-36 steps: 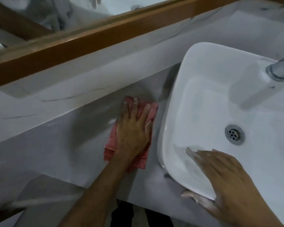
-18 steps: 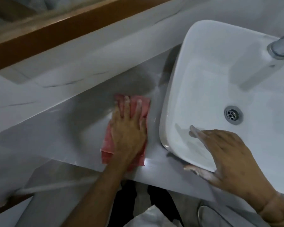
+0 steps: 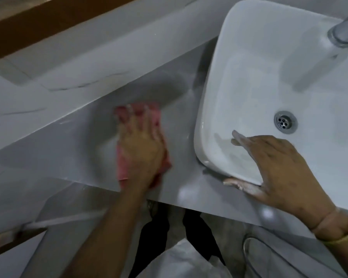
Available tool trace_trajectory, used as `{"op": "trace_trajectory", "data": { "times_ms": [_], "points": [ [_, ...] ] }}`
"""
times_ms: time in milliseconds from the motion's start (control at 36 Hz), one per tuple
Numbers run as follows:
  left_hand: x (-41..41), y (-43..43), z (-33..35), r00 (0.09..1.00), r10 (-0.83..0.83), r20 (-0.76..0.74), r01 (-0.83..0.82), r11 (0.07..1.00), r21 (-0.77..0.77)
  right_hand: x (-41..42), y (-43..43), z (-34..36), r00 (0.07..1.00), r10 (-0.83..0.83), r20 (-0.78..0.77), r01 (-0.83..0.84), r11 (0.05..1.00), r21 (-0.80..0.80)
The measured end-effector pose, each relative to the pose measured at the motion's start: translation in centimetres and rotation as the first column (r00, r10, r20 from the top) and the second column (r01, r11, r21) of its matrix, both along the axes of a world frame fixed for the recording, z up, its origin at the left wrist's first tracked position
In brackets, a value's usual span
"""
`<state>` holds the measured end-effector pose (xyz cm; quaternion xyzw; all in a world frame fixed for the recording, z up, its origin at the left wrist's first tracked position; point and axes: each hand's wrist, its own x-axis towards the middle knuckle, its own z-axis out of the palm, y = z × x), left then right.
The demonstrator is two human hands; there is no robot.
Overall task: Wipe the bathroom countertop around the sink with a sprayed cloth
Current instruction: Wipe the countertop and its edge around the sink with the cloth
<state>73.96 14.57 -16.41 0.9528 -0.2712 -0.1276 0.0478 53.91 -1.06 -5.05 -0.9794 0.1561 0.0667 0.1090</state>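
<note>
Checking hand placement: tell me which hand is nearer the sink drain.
Right. The right hand rests on the sink's near rim, close beside the drain. The left hand presses the pink cloth on the countertop, outside the basin.

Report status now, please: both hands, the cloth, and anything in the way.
Left hand flat on pink cloth, pressing it on countertop. Right hand braced on sink rim. Nothing in the way.

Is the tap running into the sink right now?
Off, as far as visible: no stream falls from the tap, and the sink around the drain holds no pooled water.
</note>
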Motion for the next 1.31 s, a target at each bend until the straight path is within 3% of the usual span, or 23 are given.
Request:
{"op": "trace_trajectory", "data": {
  "times_ms": [111, 194, 333, 417, 500, 556, 639, 722, 778, 917, 1056, 1111, 1194, 1306],
  "points": [
    [-9.0, 0.0, -0.2, 0.952, -0.28, -0.123, 0.272, 0.959, -0.08, -0.1, 0.1, 0.2, 1.0, -0.008, -0.023, 0.008, 1.0, 0.001],
    [-8.5, 3.8, -1.1, 0.92, -0.377, -0.107, 0.368, 0.925, -0.093, -0.1, 0.0, 0.2, 0.999, -0.02, -0.027, 0.02, 1.0, 0.008],
    [1.7, 7.3, -0.7, 0.975, -0.223, 0.027, 0.224, 0.972, -0.076, 0.0, 0.0, 0.1, 1.0, -0.021, 0.015, 0.022, 1.0, -0.004],
    [7.0, 5.6, 0.2, 0.974, -0.218, 0.064, 0.219, 0.976, -0.007, 0.0, 0.1, -0.1, 1.0, -0.014, 0.023, 0.014, 1.0, 0.006],
    [6.4, 1.8, 0.6, 0.979, -0.177, 0.099, 0.173, 0.984, 0.049, -0.1, -0.1, -0.1, 1.0, -0.007, 0.011, 0.007, 1.0, 0.007],
    [3.3, -0.2, 1.0, 0.992, -0.126, 0.031, 0.125, 0.992, 0.022, -0.1, -0.1, 0.0, 1.0, -0.012, -0.013, 0.012, 1.0, 0.007],
    [-2.4, -0.2, 0.6, 0.924, -0.383, 0.002, 0.383, 0.923, -0.039, -0.2, 0.0, 0.1, 0.999, -0.026, -0.02, 0.025, 1.0, -0.006],
    [-3.0, 4.5, -0.3, 0.843, -0.536, -0.035, 0.537, 0.842, 0.042, -0.2, 0.1, 0.2, 0.999, -0.04, -0.02, 0.04, 0.999, 0.0],
    [-0.5, 7.9, -0.8, 0.872, -0.488, -0.038, 0.488, 0.873, -0.018, -0.2, 0.1, 0.3, 0.998, -0.049, -0.032, 0.049, 0.999, 0.011],
    [7.1, 10.3, -0.9, 0.939, -0.323, 0.118, 0.333, 0.94, -0.075, 0.0, 0.1, 0.4, 0.999, -0.047, -0.004, 0.047, 0.999, 0.02],
    [4.7, 7.1, -1.0, 0.968, -0.202, 0.146, 0.213, 0.975, -0.06, 0.0, 0.2, 0.5, 0.998, -0.056, -0.012, 0.056, 0.998, 0.018],
    [1.7, 7.7, -1.6, 0.942, -0.322, 0.093, 0.329, 0.941, -0.075, -0.1, 0.2, 0.4, 0.999, -0.053, -0.009, 0.053, 0.999, 0.005],
    [1.6, 11.9, -2.2, 0.828, -0.556, 0.075, 0.56, 0.827, -0.045, -0.1, 0.0, 0.2, 0.999, -0.051, -0.006, 0.051, 0.999, -0.004],
    [8.9, 19.2, -2.1, 0.781, -0.601, 0.17, 0.582, 0.799, 0.152, -0.1, 0.0, 0.3, 0.999, -0.049, 0.002, 0.049, 0.999, -0.006]
  ]
}}
